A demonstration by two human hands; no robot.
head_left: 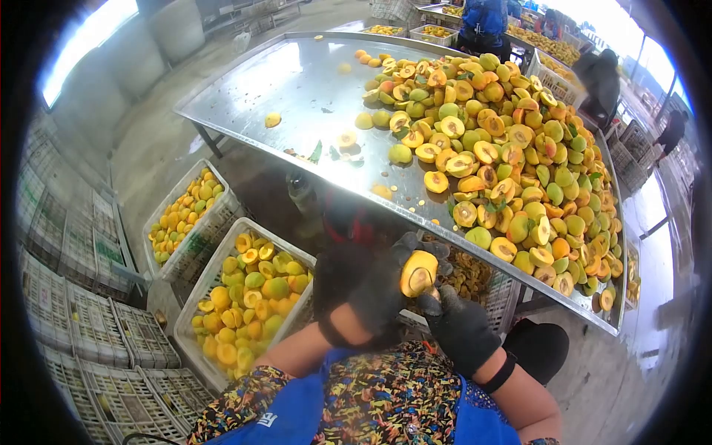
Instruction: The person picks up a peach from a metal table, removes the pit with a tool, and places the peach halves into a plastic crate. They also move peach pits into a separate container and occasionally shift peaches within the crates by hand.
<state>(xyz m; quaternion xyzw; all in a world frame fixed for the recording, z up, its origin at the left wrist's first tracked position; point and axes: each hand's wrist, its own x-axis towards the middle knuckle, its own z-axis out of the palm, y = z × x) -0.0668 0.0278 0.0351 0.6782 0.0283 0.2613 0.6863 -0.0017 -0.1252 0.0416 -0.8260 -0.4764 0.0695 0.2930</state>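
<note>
Holding a cut peach (419, 274) in the gloved left hand (382, 291), with cut face turned up, above a crate (506, 297) of brown pieces (471, 276) and just off the near edge of the metal surface (245, 89). Curling the left fingers closed around the fruit, from its far and left sides. Touching the lower part of the same peach with the fingertips of the gloved right hand (463, 330), fingers bent and mostly closed. Showing a dark curved line on the cut face; cannot tell if made by a thin tool, nor if gripped in the right hand.

On the surface, to the right, a big heap of peaches (512, 152), many in halves, some with green leaves between. Toward the left on the same metal, much more sparsely, a single piece (273, 119) and a green leaf (316, 152).

To the left of the hands, below the surface, a near crate (210, 280) full of yellow and green peaches, and just beside, a farther crate (215, 236), also filled. At the far left, many stacked crates (96, 319). Beyond the surface, a person in blue (486, 22) and more fruit in crates; toward the right, a person in dark clothes (602, 85). Close to the camera, a blue apron (293, 415) over patterned clothes (386, 393).
</note>
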